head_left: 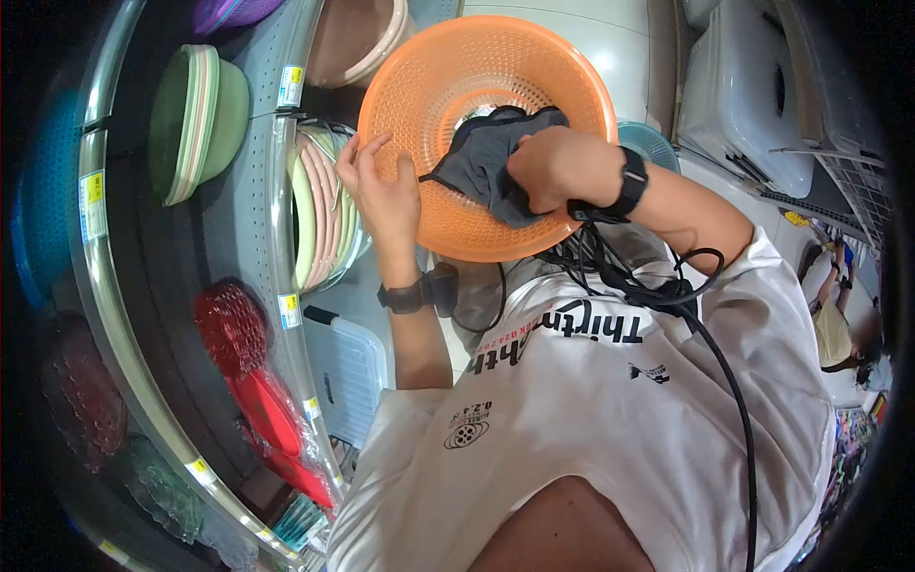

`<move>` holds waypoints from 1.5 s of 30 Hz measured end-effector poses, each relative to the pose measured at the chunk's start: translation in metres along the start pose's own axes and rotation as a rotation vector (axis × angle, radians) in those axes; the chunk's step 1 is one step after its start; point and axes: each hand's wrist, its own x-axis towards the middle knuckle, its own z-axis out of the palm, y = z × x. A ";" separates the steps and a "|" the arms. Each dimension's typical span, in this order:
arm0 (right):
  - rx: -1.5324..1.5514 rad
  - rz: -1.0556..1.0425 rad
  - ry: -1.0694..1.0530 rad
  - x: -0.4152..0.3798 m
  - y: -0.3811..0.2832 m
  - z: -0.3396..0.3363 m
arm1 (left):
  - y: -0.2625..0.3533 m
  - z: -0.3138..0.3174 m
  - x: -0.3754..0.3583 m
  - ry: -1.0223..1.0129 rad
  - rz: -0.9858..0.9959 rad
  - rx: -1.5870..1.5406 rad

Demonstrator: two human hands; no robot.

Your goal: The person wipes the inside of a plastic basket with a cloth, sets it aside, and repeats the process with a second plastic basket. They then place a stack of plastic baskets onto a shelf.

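Note:
An orange perforated plastic basket (pixel 410 86) is held up at the top middle, its open side toward the camera. At its left rim is my left hand (pixel 383 191), fingers spread and bent over the edge. Inside the basket, my right hand (pixel 553 170) is closed around a dark grey cloth (pixel 486 157) with black edging, which lies against the inner wall and bottom. The fingertips of my right hand are partly hidden by the cloth.
Shelves (pixel 262 191) with stacked green and pink basins (pixel 224 119) and red plastic-wrapped items (pixel 267 400) run along the left. Clear storage boxes (pixel 729 105) stand at the upper right. Black cables (pixel 729 381) hang over the shirt. Another person (pixel 834 329) is at the far right.

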 end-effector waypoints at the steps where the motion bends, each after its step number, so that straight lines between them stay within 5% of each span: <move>1: -0.063 -0.056 -0.024 0.012 -0.004 0.005 | 0.001 0.000 -0.001 0.005 0.004 0.007; 5: -0.208 -0.267 -0.118 0.026 -0.028 -0.017 | -0.001 0.000 -0.001 0.014 0.009 -0.018; 14: -0.247 -0.079 -0.366 0.083 -0.047 -0.031 | -0.009 0.003 0.001 0.017 0.018 -0.005; 21: 0.067 -0.218 -0.080 0.090 -0.013 -0.026 | 0.001 0.004 0.003 -0.003 0.009 0.006; 23: 0.236 -0.254 0.311 0.097 -0.009 -0.017 | 0.002 0.004 0.004 -0.007 0.018 0.019; 37: 0.082 -0.246 0.535 0.095 -0.018 -0.002 | -0.002 0.006 0.004 -0.014 0.042 0.051; 45: 0.127 -0.023 0.794 0.102 -0.010 -0.001 | 0.002 0.005 0.003 -0.029 0.016 0.046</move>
